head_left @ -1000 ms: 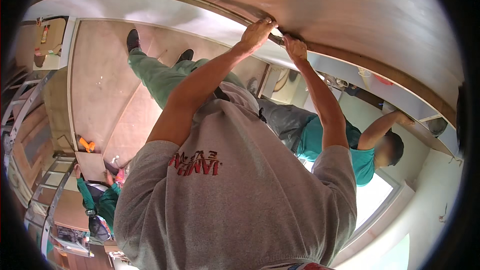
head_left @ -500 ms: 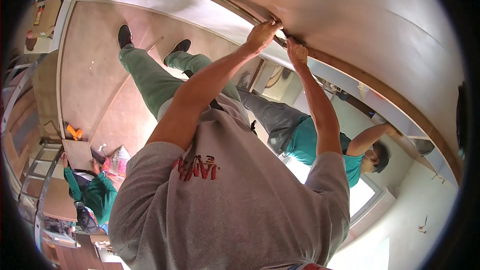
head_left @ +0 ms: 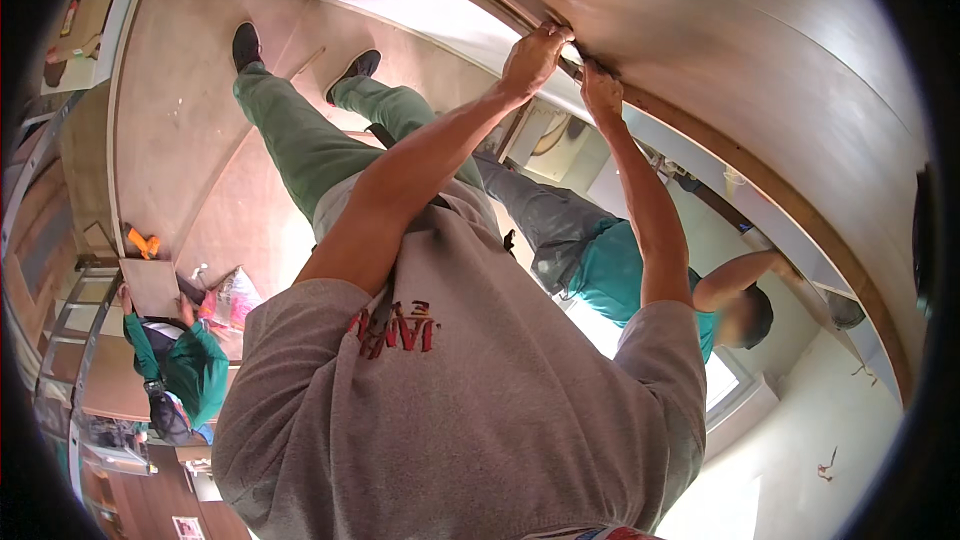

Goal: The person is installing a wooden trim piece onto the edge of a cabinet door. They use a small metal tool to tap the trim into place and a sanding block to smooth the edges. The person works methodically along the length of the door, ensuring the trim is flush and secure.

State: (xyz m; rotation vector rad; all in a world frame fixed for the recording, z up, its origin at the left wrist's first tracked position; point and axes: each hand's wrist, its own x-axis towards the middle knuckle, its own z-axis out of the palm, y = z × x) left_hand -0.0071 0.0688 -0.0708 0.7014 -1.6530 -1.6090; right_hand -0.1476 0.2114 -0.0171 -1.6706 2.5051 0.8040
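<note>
Both my arms reach up to the wood-edged rim (head_left: 740,145) of a large smooth brown panel (head_left: 720,20). My left hand (head_left: 533,62) is closed at that rim, its fingertips pinched against the underside. Just to its right, my right hand (head_left: 601,95) is closed too, its curled fingers pressed to the same edge. A small pale gap shows between the two hands. Whatever the fingers pinch is too small and too covered to make out.
On the right, a co-worker in a teal shirt (head_left: 620,270) reaches up to the same structure. Another person in green (head_left: 190,380) holds a flat board (head_left: 152,290) at lower left, near a metal ladder (head_left: 75,360). An orange tool (head_left: 143,243) and a pink-white sack (head_left: 232,298) lie on the brown floor (head_left: 180,120).
My two hands stay at the panel edge and have shifted slightly to the right in view. The view has tilted a little. The co-worker on the right keeps an arm raised.
</note>
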